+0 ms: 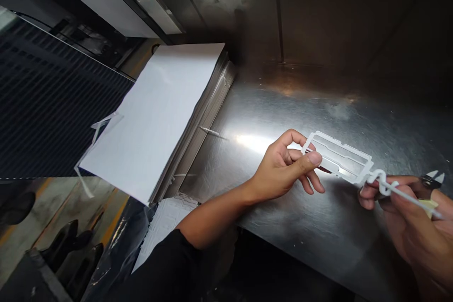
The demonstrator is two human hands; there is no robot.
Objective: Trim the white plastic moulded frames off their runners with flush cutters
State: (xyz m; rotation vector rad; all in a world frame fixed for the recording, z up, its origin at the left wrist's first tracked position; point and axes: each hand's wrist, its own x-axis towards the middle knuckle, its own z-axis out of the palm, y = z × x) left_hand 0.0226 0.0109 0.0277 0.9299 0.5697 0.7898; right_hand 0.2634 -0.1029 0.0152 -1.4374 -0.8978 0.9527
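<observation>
My left hand (288, 165) pinches one end of a thin white rectangular plastic frame (339, 143) between thumb and fingers, above the metal table. At the frame's other end, a curved white plastic sprue (380, 179) meets its corner; whether the two are still joined I cannot tell. My right hand (414, 217) is closed on this sprue, whose straight stem runs out over the fingers. Held in the same hand are side cutters (433, 177), their metal jaws pointing out to the right and their handles mostly hidden by the palm.
A thick stack of white sheets (155, 104) stands on the left of the metal table (283, 255). Near my left forearm lies a white textured piece (163, 226). A dark metal wall (318, 14) rises behind, and a black ribbed surface (53, 99) lies far left.
</observation>
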